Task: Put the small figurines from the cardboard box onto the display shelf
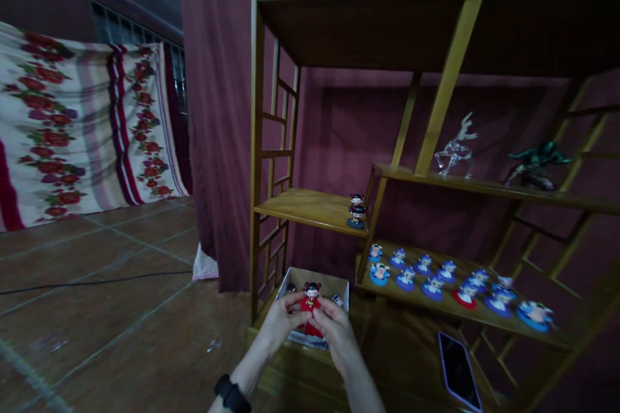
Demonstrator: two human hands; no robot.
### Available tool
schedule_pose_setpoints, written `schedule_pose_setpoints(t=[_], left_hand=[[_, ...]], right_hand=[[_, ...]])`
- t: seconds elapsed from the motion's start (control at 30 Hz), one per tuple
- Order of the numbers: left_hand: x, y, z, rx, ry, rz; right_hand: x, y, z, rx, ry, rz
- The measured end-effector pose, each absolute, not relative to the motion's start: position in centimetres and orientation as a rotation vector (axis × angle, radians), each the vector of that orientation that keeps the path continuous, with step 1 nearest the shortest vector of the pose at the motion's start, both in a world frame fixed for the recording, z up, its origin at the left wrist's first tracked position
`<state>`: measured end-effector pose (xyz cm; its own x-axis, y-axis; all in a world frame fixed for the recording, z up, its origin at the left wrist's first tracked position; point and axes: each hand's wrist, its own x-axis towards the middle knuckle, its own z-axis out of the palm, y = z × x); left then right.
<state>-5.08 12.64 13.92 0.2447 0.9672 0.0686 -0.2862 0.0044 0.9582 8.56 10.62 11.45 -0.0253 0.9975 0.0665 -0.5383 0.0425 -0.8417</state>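
Note:
Between my two hands is a small red figurine (pixel 311 293) with black hair in two buns, held upright. The fingers of my left hand (pixel 285 317) grip it from the left side. From the other side, my right hand (pixel 334 322) pinches it too, and its lower part is partly hidden by the fingers. Just beyond and beneath the hands stands an open cardboard box (pixel 317 275) with a few more figurines inside, mostly covered by my hands. Two similar black-haired figurines (pixel 356 211) stand on the small left shelf (pixel 310 205), one behind the other.
Several figurines on blue, purple and red bases (pixel 433 285) stand in two rows on the lower right shelf. A clear deer figure (pixel 456 153) and a dark green figure (pixel 535 166) occupy the shelf above. A phone (pixel 459 371) lies at lower right. Wooden lattice (pixel 258 142) borders the left.

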Motion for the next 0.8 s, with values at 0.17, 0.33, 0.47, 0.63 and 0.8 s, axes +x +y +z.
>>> schedule_pose_setpoints(t=[0.17, 0.33, 0.47, 0.63, 0.8], left_hand=[[-5.4, 10.8, 16.9, 1.172, 0.77, 1.178], [-6.1, 9.1, 18.9, 1.145, 0.775, 1.244], [-6.5, 7.5, 19.6, 1.159, 0.77, 1.322], [-6.8, 5.6, 20.6, 1.211, 0.773, 1.388], [-7.5, 4.7, 21.8, 1.31, 0.803, 1.401]], right_hand=[[8.3, 9.6, 14.0, -0.713, -0.86, 1.376], [7.8, 7.9, 17.1, -0.701, -0.913, 1.404], [7.2, 6.3, 18.4, -0.673, -0.914, 1.412], [6.6, 4.7, 19.5, -0.674, -0.895, 1.412], [6.0, 3.7, 20.9, -0.669, -0.941, 1.41]])
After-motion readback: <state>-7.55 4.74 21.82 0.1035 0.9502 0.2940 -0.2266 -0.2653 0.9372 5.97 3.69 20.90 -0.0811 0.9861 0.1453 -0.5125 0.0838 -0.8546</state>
